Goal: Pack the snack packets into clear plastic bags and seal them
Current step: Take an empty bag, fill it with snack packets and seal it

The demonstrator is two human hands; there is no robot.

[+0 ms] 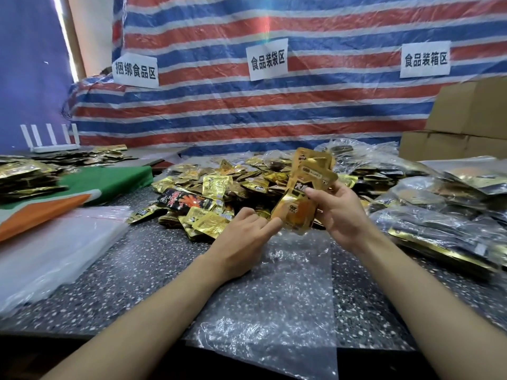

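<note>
My right hand (338,212) grips a small stack of gold snack packets (300,198), held upright above the table. My left hand (247,234) reaches toward the stack's lower edge, its fingertip touching the bottom packet. A clear plastic bag (274,292) lies flat on the speckled table (131,270) just under both hands. A heap of loose gold packets (219,193) spreads behind the hands, with one black and red packet (186,202) on its left side.
Filled clear bags (439,215) are piled at the right. A stack of empty clear bags (55,250) lies at the left, beside green and orange cloth (104,182). Cardboard boxes (466,124) stand at the back right. A striped tarp (274,105) with paper signs hangs behind.
</note>
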